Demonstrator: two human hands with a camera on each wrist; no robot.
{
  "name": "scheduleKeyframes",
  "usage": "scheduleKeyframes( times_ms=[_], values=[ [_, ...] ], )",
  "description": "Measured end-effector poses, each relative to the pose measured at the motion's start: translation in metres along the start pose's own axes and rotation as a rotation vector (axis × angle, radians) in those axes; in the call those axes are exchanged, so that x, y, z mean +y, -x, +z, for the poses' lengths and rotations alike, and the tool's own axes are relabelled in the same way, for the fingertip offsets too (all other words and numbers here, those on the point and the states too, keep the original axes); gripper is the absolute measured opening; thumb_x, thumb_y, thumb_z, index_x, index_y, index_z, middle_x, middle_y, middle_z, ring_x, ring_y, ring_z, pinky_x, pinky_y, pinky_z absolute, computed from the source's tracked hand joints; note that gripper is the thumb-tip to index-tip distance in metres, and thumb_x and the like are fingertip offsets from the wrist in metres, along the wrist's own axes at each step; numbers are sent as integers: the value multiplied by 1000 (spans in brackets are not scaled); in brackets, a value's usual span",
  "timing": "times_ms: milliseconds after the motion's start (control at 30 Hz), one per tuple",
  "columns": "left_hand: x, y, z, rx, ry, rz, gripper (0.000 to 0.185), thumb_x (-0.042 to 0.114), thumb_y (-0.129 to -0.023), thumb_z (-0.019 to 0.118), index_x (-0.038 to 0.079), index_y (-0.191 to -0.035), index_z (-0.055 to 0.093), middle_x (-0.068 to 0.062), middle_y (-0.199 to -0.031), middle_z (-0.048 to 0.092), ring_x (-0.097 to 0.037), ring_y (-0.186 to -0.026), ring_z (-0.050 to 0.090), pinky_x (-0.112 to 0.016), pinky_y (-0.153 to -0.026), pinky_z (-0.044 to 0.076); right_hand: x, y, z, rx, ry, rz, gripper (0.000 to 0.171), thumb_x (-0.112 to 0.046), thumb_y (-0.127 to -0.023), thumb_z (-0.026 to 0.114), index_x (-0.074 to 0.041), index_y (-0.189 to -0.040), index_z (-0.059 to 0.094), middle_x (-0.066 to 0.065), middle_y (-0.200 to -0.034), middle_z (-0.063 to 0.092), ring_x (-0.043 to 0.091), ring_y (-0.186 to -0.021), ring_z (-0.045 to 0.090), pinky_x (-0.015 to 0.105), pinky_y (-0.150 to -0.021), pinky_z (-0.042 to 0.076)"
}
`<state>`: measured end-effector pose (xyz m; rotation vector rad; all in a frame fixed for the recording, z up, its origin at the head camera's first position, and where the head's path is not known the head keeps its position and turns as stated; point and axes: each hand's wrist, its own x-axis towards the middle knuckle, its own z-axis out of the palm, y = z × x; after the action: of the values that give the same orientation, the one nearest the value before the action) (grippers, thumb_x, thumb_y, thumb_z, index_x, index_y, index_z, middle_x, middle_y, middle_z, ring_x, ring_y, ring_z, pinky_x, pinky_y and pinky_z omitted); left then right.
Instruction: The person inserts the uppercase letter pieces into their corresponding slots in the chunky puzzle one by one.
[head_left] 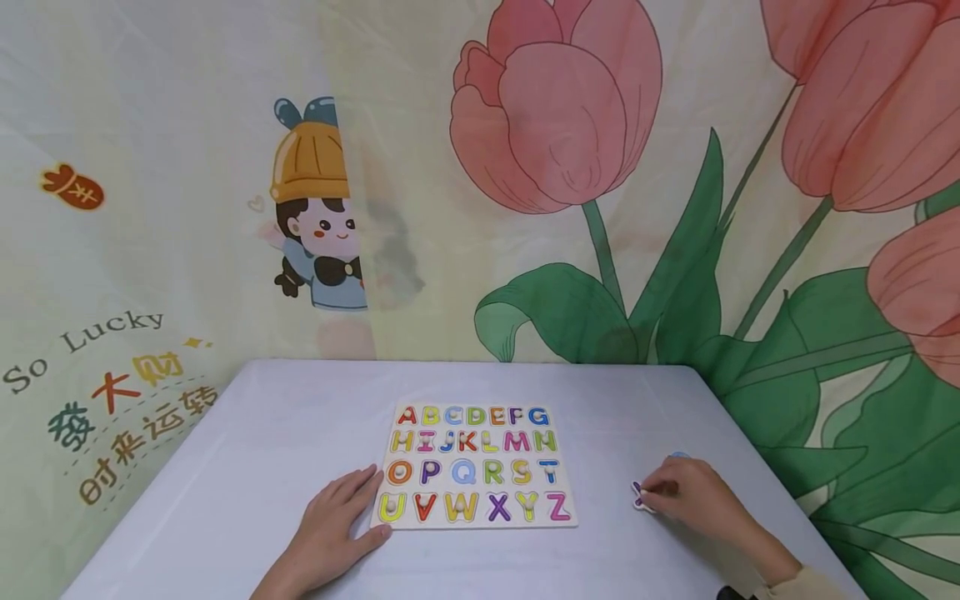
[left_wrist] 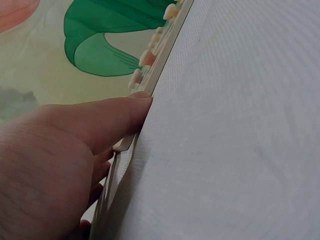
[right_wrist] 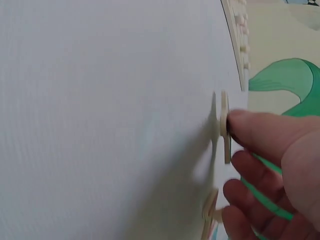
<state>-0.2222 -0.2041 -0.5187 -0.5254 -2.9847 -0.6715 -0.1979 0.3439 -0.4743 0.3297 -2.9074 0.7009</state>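
A white alphabet puzzle board (head_left: 442,457) lies on the table, filled with rows of coloured letters, many bearing small knobs. My left hand (head_left: 327,527) rests at its lower left, fingers extended along the side; in the left wrist view the thumb (left_wrist: 117,117) touches the board's edge. Off to the right of the board, my right hand (head_left: 697,500) pinches a small purple letter puzzle piece (head_left: 638,497). Seen edge-on in the right wrist view, that puzzle piece (right_wrist: 225,127) is against the thumb, close to the table. A light blue piece (head_left: 679,455) is partly hidden behind the right hand.
A white cloth covers the table (head_left: 225,500). Behind it hangs a backdrop (head_left: 420,167) printed with tulips and a cartoon figure. Another knobbed piece (right_wrist: 209,215) appears below the held one in the right wrist view.
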Motion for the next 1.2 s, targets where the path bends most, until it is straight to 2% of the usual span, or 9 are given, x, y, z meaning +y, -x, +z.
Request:
scheduleKeyframes(
  times_ms=[133, 233, 367, 500, 600, 767, 867, 1000, 1200],
  values=[
    [0, 0, 1, 2, -7, 3, 86, 62, -91, 73, 14, -159, 52, -6, -167, 43, -36, -153, 37, -68, -122, 30, -10, 0, 9, 67, 3, 109, 10, -24, -83, 92, -26, -85, 82, -16, -78, 64, 4, -77, 54, 23, -66, 50],
    [1, 0, 1, 4, -8, 2, 86, 62, -91, 73, 13, -159, 52, -6, -167, 44, -36, -153, 37, -67, -122, 30, -13, -1, 16, 93, 6, 149, 11, -26, -83, 93, -26, -83, 82, -15, -79, 66, 6, -78, 55, 23, -67, 50],
    [1, 1, -1, 2, -1, -2, 85, 61, -92, 73, 13, -159, 52, -6, -167, 43, -36, -153, 36, -67, -123, 29, -15, -2, 22, 97, 16, 180, 12, -26, -82, 93, -26, -82, 81, -14, -80, 66, 8, -79, 56, 24, -66, 50],
    [2, 0, -1, 1, 1, -1, 85, 61, -92, 73, 13, -159, 52, -6, -167, 43, -36, -153, 36, -67, -123, 29, -14, -3, 20, 64, 11, 189, 13, -24, -81, 93, -27, -83, 80, -13, -80, 65, 10, -80, 55, 24, -65, 49],
    [3, 0, -1, 4, 2, 1, 85, 61, -92, 73, 13, -159, 52, -6, -167, 43, -36, -153, 36, -67, -123, 29, -11, -5, 11, 12, -5, 127, 12, -22, -83, 92, -26, -88, 82, -14, -81, 64, 8, -79, 54, 24, -65, 49],
    [2, 0, -1, 6, -2, 4, 85, 61, -92, 73, 13, -158, 52, -6, -167, 44, -36, -153, 37, -67, -122, 30, -2, -10, -6, -96, -58, -97, 17, -18, -88, 88, -20, -104, 84, -16, -85, 62, 0, -73, 51, 22, -60, 49],
    [1, 1, -1, 7, -2, 1, 85, 61, -92, 74, 13, -158, 52, -6, -167, 44, -36, -153, 37, -67, -123, 29, 3, -14, -11, -141, -75, -187, 18, -15, -89, 87, -18, -106, 84, -16, -87, 62, -1, -70, 48, 21, -57, 48],
    [1, 1, 0, 5, -4, 1, 85, 61, -91, 74, 13, -158, 52, -6, -167, 44, -36, -153, 37, -67, -122, 30, 7, -19, -11, -178, -72, -232, 18, -15, -89, 87, -19, -106, 85, -13, -91, 65, 0, -73, 50, 20, -59, 49],
    [1, 1, 0, 0, -1, -7, 86, 62, -91, 74, 13, -158, 52, -6, -167, 43, -36, -153, 36, -67, -123, 29, 11, -25, -8, -227, -64, -230, 16, -16, -89, 87, -25, -103, 86, -15, -92, 64, 1, -78, 54, 20, -64, 53]
  ],
)
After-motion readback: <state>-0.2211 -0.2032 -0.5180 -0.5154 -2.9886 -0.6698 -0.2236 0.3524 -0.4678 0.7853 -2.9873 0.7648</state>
